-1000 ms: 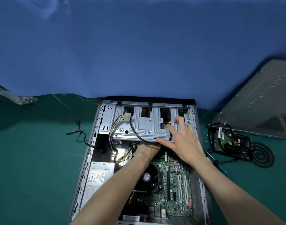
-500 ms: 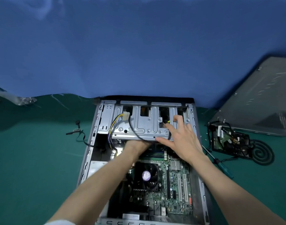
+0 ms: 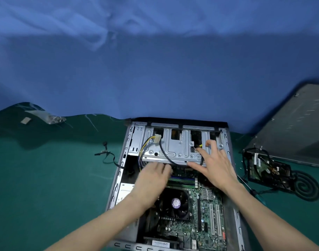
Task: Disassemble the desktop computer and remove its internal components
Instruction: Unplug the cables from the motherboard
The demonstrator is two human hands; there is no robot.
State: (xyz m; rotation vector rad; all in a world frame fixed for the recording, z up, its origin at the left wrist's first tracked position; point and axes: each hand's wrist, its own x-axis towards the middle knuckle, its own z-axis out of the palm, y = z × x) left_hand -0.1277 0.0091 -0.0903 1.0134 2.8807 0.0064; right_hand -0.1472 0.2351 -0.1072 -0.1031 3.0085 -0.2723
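Observation:
The open computer case (image 3: 117,178) lies flat on the green mat. A silver drive cage (image 3: 175,149) spans its far end, with a black cable (image 3: 163,153) looped across it and a white power connector (image 3: 157,137) on yellow and black wires. My right hand (image 3: 215,165) lies on the cage's right part, fingers spread on top and thumb along its front edge. My left hand (image 3: 153,176) is blurred, and its fingertips sit at the cage's front edge above the memory sticks (image 3: 182,181). Nearer to me are the CPU fan (image 3: 175,203) and the motherboard (image 3: 209,218).
A removed drive with cables (image 3: 267,167), a coiled black cable (image 3: 307,187) and a teal-handled screwdriver (image 3: 258,196) lie right of the case. The grey side panel (image 3: 296,127) leans at far right. A loose cable (image 3: 108,154) lies on the left. The power supply (image 3: 125,192) fills the case's left side.
My left hand has drawn back from under the drive cage and shifted left along its front edge. My right hand stays on the cage's right part.

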